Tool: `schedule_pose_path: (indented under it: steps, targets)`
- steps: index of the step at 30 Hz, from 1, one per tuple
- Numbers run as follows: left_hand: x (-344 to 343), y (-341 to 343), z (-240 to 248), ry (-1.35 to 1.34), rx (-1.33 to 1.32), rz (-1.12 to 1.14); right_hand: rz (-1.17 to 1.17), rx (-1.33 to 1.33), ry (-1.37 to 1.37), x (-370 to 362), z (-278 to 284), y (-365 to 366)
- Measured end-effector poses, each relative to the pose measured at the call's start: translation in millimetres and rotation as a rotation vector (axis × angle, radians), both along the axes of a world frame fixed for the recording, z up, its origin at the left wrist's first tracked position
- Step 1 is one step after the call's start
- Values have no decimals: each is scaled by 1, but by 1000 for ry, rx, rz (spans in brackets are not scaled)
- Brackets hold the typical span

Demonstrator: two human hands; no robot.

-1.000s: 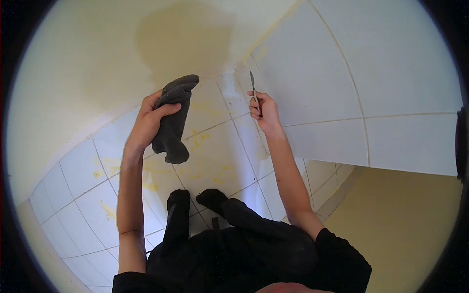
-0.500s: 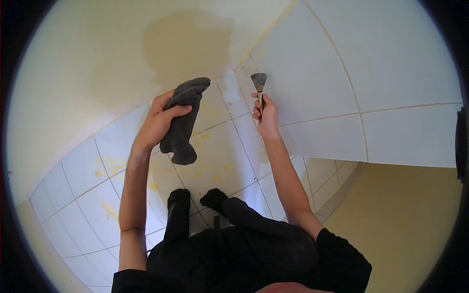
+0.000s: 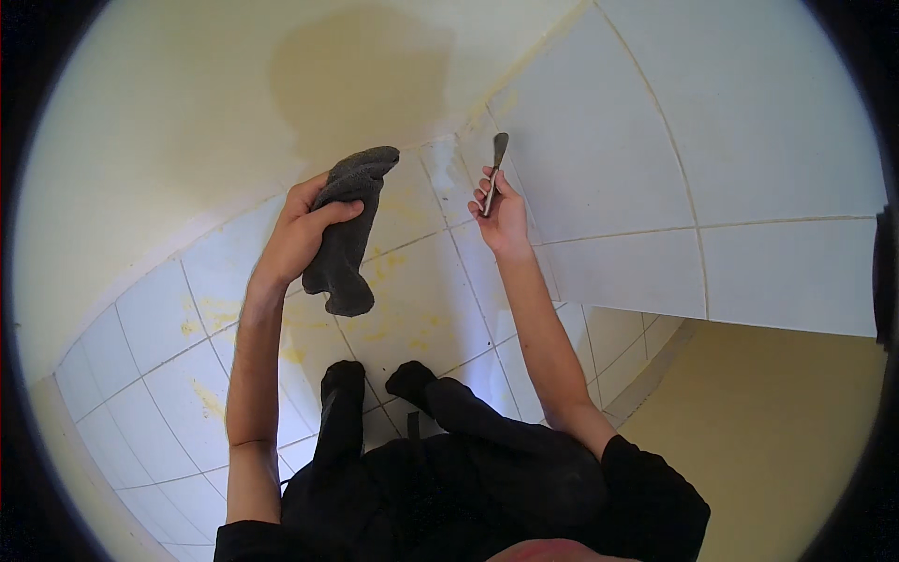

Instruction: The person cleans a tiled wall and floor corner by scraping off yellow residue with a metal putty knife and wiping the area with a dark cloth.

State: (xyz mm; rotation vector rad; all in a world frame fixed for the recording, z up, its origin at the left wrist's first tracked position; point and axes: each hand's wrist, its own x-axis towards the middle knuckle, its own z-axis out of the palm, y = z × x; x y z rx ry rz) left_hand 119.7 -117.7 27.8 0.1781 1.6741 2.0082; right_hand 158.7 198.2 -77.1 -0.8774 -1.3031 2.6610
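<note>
A cream painted wall carries a broad, soft-edged shadow. Below it spreads a white-tiled floor with dark grout lines, marked by yellow smears and lit by a bluish-white sheen. At right are larger white tiles with beige joints, above a plain tan surface.

Cream wall beside tiled floor
</note>
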Motion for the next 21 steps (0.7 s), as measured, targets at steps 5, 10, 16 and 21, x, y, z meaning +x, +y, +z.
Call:
schedule_pose_path:
  steps: [5,10,16,21]
  targets:
    - [-3,-5,-8,-2,17,-25,-10,-248,56,-8,17,-20]
    - [-3,-2,-2,-42,34,-38,93,-452,130,-14,16,-8]
    - [-4,-5,-7,-39,18,-29,135,-652,192,-26,30,-8]
    - [-8,-6,-13,-34,12,-26,105,-815,273,-42,30,11]
